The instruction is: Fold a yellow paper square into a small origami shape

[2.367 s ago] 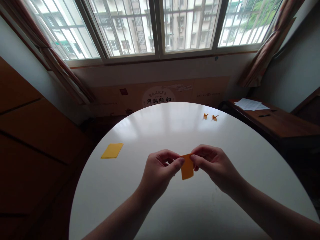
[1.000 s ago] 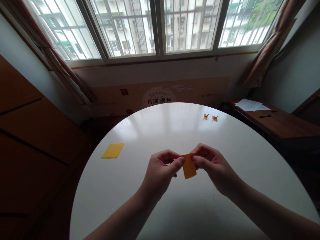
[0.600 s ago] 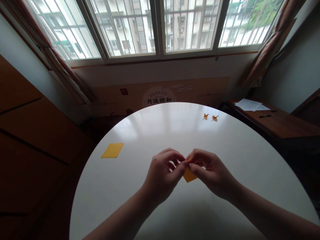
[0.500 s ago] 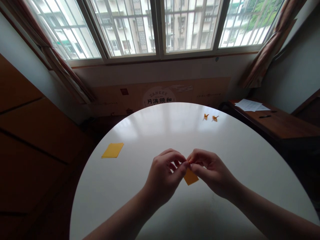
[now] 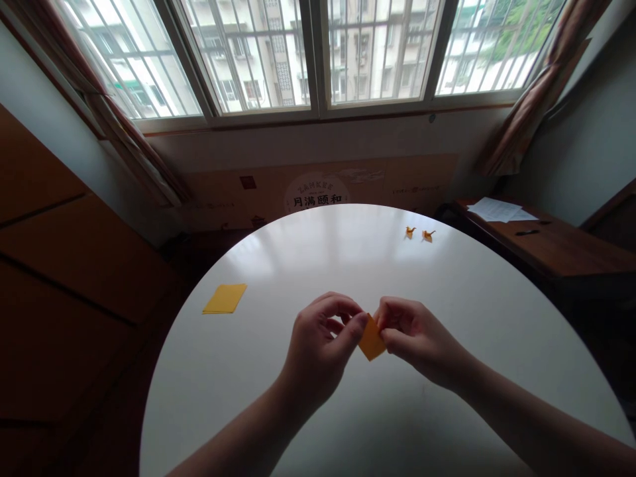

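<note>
A small folded piece of orange paper is held above the round white table, between both hands. My left hand pinches its left edge with thumb and curled fingers. On its right edge my right hand is closed in a pinch too. The paper hangs tilted, one corner pointing down. Much of its top edge is hidden by my fingertips.
A stack of yellow paper sheets lies at the table's left edge. Two small folded orange paper figures stand at the far right of the table. A dark wooden desk with white papers and a pen is to the right.
The hands came together over the paper, then the paper was turned from hanging straight down to a tilted, diamond-like position. Both hands kept their pinch on it.
</note>
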Motion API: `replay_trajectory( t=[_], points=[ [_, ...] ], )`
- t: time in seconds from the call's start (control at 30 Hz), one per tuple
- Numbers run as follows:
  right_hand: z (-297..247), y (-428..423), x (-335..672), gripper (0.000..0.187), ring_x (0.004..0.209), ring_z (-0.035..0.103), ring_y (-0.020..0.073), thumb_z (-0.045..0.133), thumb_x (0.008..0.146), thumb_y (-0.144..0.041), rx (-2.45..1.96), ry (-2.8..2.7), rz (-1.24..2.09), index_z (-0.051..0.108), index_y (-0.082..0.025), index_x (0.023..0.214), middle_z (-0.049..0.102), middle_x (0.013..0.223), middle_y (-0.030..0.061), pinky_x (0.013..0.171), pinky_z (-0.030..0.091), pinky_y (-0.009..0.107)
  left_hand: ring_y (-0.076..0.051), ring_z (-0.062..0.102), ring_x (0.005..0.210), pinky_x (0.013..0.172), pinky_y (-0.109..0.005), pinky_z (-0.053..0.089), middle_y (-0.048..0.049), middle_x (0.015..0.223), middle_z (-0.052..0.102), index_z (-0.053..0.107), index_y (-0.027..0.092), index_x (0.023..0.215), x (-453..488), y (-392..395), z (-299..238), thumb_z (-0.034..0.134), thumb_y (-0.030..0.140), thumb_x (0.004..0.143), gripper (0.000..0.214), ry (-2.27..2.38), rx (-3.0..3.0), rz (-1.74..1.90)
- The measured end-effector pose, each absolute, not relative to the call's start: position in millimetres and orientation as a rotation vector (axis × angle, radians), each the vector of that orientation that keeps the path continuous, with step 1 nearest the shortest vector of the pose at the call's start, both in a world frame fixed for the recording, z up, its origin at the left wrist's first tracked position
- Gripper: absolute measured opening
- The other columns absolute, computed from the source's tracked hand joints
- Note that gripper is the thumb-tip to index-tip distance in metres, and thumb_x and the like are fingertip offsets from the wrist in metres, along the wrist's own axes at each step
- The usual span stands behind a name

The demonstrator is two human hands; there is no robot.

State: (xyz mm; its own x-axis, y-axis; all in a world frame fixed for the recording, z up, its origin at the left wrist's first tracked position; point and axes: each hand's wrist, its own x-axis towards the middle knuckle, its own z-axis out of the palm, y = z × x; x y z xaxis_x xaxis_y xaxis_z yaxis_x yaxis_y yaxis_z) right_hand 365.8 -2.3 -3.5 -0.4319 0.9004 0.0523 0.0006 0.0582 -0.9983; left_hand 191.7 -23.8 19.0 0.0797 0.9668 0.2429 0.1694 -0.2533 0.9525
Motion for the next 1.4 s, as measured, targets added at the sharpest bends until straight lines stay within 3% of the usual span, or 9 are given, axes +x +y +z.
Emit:
replay_trajectory(
  t=[0.47, 0.87, 0.97, 1.03, 1.1, 1.17, 1.27, 1.4],
  points=[
    [-4.5, 5.3, 370.4, 0.007, 0.063, 0.050, 0.0154, 0.055, 0.075, -0.018, -1.033, -1.736, 1.398, 0.053, -0.019, 0.068, 0.060, 0.066, 0.0001, 0.058, 0.038, 0.027, -0.015, 0.060, 0.069, 0.057, -0.023, 0.049, -0.0035, 0.078, 0.065, 0.068, 0.017, 0.074, 187.0, -20.8, 22.0, 0.070, 0.028, 0.083, 0.015, 1.183, 1.485, 1.401],
    [0.1, 11.4, 382.3, 0.012, 0.060, 0.049, 0.0142, 0.055, 0.080, -0.015, -1.137, -1.870, 1.220, 0.057, -0.019, 0.069, 0.057, 0.065, -0.0011, 0.053, 0.037, 0.026, -0.008, 0.052, 0.056, 0.048, -0.018, 0.044, -0.0005, 0.071, 0.064, 0.069, 0.015, 0.077, 182.4, -10.7, 20.8, 0.081, 0.034, 0.072, 0.024, 1.144, 0.968, 1.428],
    [-0.4, 13.8, 385.5, 0.006, 0.072, 0.060, 0.0174, 0.061, 0.084, -0.018, -1.008, -1.807, 1.117, 0.065, -0.020, 0.089, 0.066, 0.084, 0.0035, 0.058, 0.048, 0.028, -0.007, 0.049, 0.054, 0.042, -0.014, 0.037, 0.0025, 0.066, 0.057, 0.067, 0.014, 0.077, 180.4, -6.5, 20.6, 0.084, 0.032, 0.068, 0.026, 1.063, 0.601, 1.226],
    [-1.1, 13.4, 387.3, 0.030, 0.091, 0.065, 0.0212, 0.065, 0.086, -0.019, -0.848, -1.847, 0.999, 0.065, -0.025, 0.116, 0.066, 0.111, 0.0079, 0.068, 0.054, 0.032, -0.005, 0.047, 0.051, 0.041, -0.013, 0.032, 0.0040, 0.063, 0.054, 0.065, 0.014, 0.076, 182.1, -6.1, 18.2, 0.083, 0.029, 0.068, 0.024, 1.022, 0.480, 1.105],
    [-1.7, 10.7, 387.6, 0.047, 0.110, 0.062, 0.0246, 0.069, 0.086, -0.019, -0.734, -1.943, 0.866, 0.062, -0.032, 0.130, 0.059, 0.129, 0.0091, 0.079, 0.056, 0.036, -0.005, 0.046, 0.050, 0.041, -0.013, 0.030, 0.0042, 0.063, 0.053, 0.065, 0.014, 0.077, 185.4, -8.1, 15.3, 0.082, 0.029, 0.069, 0.024, 0.993, 0.465, 1.032],
    [-1.8, 6.2, 386.1, 0.042, 0.118, 0.058, 0.0270, 0.073, 0.085, -0.020, -0.700, -2.002, 0.788, 0.067, -0.034, 0.124, 0.056, 0.135, 0.0088, 0.086, 0.056, 0.039, -0.004, 0.043, 0.049, 0.042, -0.013, 0.029, 0.0042, 0.063, 0.052, 0.064, 0.014, 0.079, 189.3, -11.7, 12.7, 0.081, 0.031, 0.071, 0.025, 0.971, 0.492, 0.972],
    [-1.3, -0.8, 381.5, 0.016, 0.118, 0.058, 0.0280, 0.076, 0.084, -0.023, -0.710, -1.979, 0.776, 0.077, -0.030, 0.099, 0.059, 0.130, 0.0086, 0.092, 0.053, 0.041, -0.003, 0.039, 0.049, 0.043, -0.013, 0.025, 0.0049, 0.062, 0.048, 0.063, 0.014, 0.077, 194.3, -16.1, 9.9, 0.080, 0.033, 0.073, 0.026, 0.959, 0.566, 0.878],
    [-1.4, -3.9, 376.2, 0.002, 0.095, 0.064, 0.0224, 0.073, 0.089, -0.026, -0.725, -1.733, 1.001, 0.075, -0.025, 0.089, 0.068, 0.101, 0.0064, 0.080, 0.053, 0.035, -0.007, 0.046, 0.055, 0.043, -0.015, 0.028, 0.0006, 0.070, 0.055, 0.066, 0.014, 0.082, 196.4, -16.0, 8.5, 0.075, 0.035, 0.077, 0.024, 1.065, 0.795, 0.836]
  ],
)
